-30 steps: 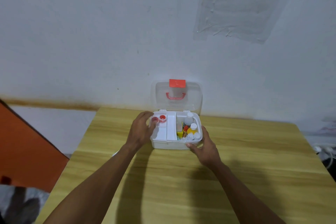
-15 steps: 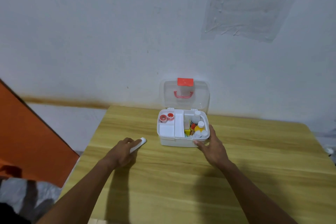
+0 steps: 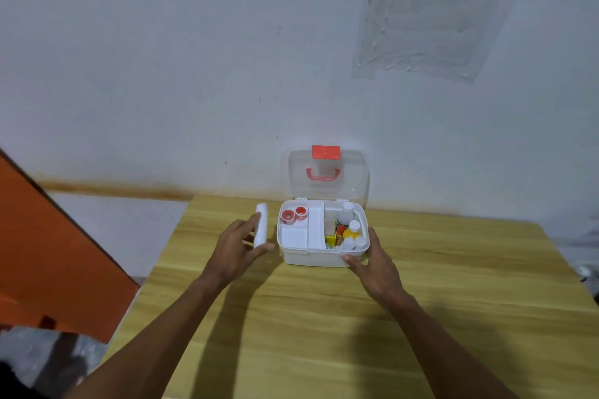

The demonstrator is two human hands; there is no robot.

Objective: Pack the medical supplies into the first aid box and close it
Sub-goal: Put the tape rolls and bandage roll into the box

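A white first aid box [image 3: 311, 257] stands open at the table's far side, its clear lid [image 3: 325, 175] with a red latch upright against the wall. Two red tape rolls [image 3: 294, 214] lie in the tray's left compartment, and several small bottles [image 3: 348, 230] fill the right side. My left hand [image 3: 238, 248] holds a long white thermometer-like device [image 3: 261, 225] just left of the box, lifted above the table. My right hand [image 3: 377, 261] rests against the box's front right corner, steadying it.
The wooden table [image 3: 356, 317] runs forward and to the right. An orange panel [image 3: 48, 256] stands beyond its left edge. A clear plastic sheet [image 3: 428, 13] is stuck on the white wall behind the box.
My left hand left the tray, picked the white device up from the table at the left and raised it beside the box. The right hand stayed on the box.
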